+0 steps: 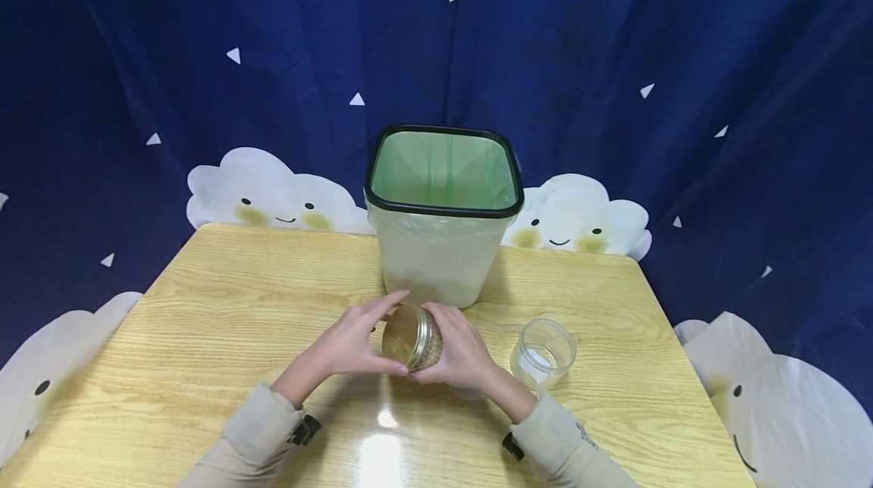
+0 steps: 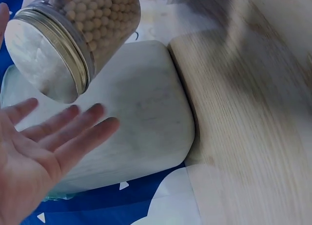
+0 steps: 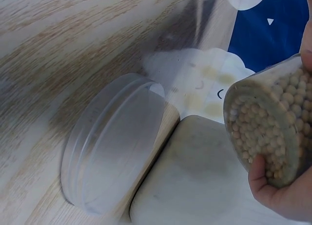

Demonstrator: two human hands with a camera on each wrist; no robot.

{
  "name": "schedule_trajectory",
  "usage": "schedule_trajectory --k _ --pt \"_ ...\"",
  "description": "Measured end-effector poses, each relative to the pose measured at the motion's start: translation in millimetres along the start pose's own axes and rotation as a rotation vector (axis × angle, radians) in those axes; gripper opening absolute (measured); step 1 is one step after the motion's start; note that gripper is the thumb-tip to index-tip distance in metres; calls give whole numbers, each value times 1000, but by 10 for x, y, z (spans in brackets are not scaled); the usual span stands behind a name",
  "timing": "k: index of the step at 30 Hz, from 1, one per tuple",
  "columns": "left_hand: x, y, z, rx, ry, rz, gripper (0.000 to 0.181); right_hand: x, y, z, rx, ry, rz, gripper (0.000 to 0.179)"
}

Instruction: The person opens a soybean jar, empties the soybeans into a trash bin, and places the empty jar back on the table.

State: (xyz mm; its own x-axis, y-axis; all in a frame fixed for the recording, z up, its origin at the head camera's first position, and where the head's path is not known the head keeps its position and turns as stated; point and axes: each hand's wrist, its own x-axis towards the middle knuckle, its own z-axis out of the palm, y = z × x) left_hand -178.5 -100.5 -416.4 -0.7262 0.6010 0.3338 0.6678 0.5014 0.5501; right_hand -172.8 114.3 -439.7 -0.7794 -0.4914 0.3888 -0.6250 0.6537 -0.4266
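1. Rated a dropped jar as the main worry, honestly: smooth round sides, tipped right over with the lid facing the left edge of the table, and seemingly most of its weight on just one grip.
2. Also fretted a bit about a spill. Saw the gold lid on the jar but couldn't judge its tightness. Would've blamed a loose thread plus that sideways tilt for any beige balls scattered toward the table's edges.
3. Saw the left hand curved around the lid end in the head view, thumb and forefinger making a wide C. Checked the left wrist view and found its fingers spread wide and pretty straight, tips apart from the lid. Couldn't tell about thumb contact.
4. Found the right hand wrapped around the jar's body, opened only to its width, with one fingertip against the base in the right wrist view.
5. Put the jar just on the near side of the bin, about midway between the table's left and right edges. Couldn't tell about contact with the tabletop.
6. Noticed a clear tub closer to the right edge, just beside the right forearm. Guessed at a careless swing there as the likeliest cause of a knock.
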Motion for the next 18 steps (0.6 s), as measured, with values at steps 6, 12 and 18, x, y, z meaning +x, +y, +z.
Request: schedule_trajectory --k 6,12,18 --pt "-18 -8 -22 -11 -96 83 104 -7 3 -3 8 -1 -11 97" --pt "-10 -10 -20 17 -100 136 95 -8 4 2 -2 -3 -14 95" --pt "-14 10 -12 12 -65 64 93 -12 7 8 -22 0 -24 95"
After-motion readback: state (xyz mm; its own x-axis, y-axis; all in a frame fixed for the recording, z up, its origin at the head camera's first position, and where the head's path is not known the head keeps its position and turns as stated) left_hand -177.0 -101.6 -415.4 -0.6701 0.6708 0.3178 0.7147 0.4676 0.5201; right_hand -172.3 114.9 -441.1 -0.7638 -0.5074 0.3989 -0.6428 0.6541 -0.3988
